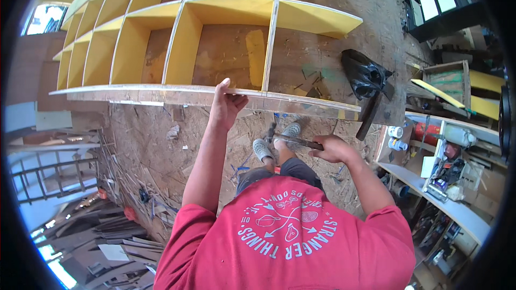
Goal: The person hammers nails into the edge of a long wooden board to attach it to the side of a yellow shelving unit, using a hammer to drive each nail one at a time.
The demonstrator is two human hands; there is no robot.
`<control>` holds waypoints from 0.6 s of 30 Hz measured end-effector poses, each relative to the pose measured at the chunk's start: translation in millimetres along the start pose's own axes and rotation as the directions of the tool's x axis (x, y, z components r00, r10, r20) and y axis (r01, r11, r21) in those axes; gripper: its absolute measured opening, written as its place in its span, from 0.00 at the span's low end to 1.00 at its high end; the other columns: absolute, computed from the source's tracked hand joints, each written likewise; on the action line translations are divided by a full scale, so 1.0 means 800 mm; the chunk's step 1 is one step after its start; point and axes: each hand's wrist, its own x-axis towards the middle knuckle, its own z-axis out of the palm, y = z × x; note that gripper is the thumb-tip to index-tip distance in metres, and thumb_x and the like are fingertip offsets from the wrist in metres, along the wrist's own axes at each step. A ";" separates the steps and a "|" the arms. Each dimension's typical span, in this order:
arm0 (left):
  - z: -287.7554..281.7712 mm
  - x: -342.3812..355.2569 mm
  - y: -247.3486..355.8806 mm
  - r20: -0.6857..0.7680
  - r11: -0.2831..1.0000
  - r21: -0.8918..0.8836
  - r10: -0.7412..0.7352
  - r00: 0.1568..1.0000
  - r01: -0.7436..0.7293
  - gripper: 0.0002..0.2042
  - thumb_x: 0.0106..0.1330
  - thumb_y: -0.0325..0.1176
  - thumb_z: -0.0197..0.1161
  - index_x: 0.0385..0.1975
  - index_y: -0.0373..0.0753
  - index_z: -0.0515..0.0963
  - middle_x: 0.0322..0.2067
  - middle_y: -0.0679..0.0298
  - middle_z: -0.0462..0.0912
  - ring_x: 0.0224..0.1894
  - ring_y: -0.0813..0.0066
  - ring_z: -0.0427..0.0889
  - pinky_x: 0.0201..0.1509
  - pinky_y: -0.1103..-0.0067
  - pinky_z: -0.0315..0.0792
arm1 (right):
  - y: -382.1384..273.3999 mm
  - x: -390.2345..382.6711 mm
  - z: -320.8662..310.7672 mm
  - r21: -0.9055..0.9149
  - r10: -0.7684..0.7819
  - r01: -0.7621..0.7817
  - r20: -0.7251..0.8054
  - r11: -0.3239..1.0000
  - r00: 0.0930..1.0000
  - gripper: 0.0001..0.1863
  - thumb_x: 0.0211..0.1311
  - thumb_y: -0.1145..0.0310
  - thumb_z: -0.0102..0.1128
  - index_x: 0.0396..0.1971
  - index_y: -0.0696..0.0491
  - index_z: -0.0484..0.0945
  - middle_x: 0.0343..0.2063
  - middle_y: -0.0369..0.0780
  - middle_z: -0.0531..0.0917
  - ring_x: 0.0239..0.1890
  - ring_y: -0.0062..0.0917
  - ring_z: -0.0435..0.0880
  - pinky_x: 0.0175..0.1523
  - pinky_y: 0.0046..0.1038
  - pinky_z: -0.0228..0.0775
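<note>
A large yellow wooden shelf frame (183,48) with several square compartments lies on the workbench (322,59). Its long near board (177,88) shows a pale raw edge. My left hand (228,106) grips that board near its middle, thumb on top and fingers curled at the edge. Lower and to the right, my right hand (333,149) is closed around the handle of a hammer (298,140). The hammer is held above the floor, apart from the frame, its head pointing left.
A black plastic bag (365,72) sits on the bench's right side, with a dark handle (368,115) jutting past the edge beside it. Small nails or scraps lie nearby. Shelves of tools and bottles (441,145) stand at right. Wood offcuts (115,225) pile up at left.
</note>
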 end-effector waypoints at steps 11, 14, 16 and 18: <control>0.080 -0.084 0.112 0.377 -0.583 0.746 -0.029 0.926 -0.322 0.40 0.59 0.47 0.80 0.70 0.41 0.70 0.63 0.53 0.79 0.64 0.55 0.78 0.68 0.61 0.71 | -0.012 -0.033 0.098 0.596 0.220 -0.043 -0.228 0.802 0.949 0.27 0.66 0.47 0.72 0.43 0.60 0.81 0.31 0.48 0.86 0.35 0.37 0.85 0.46 0.39 0.76; 0.089 -0.053 0.147 0.874 -0.812 0.338 0.083 0.479 -0.476 0.29 0.63 0.42 0.76 0.63 0.44 0.76 0.46 0.53 0.89 0.51 0.57 0.88 0.58 0.62 0.79 | -0.043 -0.027 0.126 0.740 0.318 -0.030 -0.252 0.672 0.914 0.23 0.70 0.51 0.70 0.46 0.57 0.80 0.28 0.41 0.83 0.29 0.27 0.80 0.39 0.33 0.73; 0.067 -0.010 0.157 0.507 -0.716 0.405 -0.341 0.791 -0.568 0.25 0.67 0.34 0.64 0.66 0.45 0.75 0.41 0.53 0.91 0.44 0.52 0.91 0.54 0.59 0.81 | -0.071 -0.012 0.144 0.843 0.383 -0.049 -0.191 0.535 0.904 0.20 0.72 0.52 0.69 0.47 0.55 0.79 0.27 0.36 0.81 0.25 0.21 0.75 0.33 0.29 0.71; 0.060 -0.009 0.158 0.341 -0.690 0.485 -0.417 0.842 -0.538 0.22 0.73 0.30 0.51 0.67 0.43 0.74 0.52 0.52 0.89 0.49 0.57 0.90 0.58 0.62 0.81 | -0.112 0.002 0.174 0.998 0.485 0.049 -0.059 0.034 0.873 0.16 0.79 0.55 0.62 0.48 0.53 0.79 0.25 0.33 0.79 0.22 0.17 0.75 0.30 0.24 0.69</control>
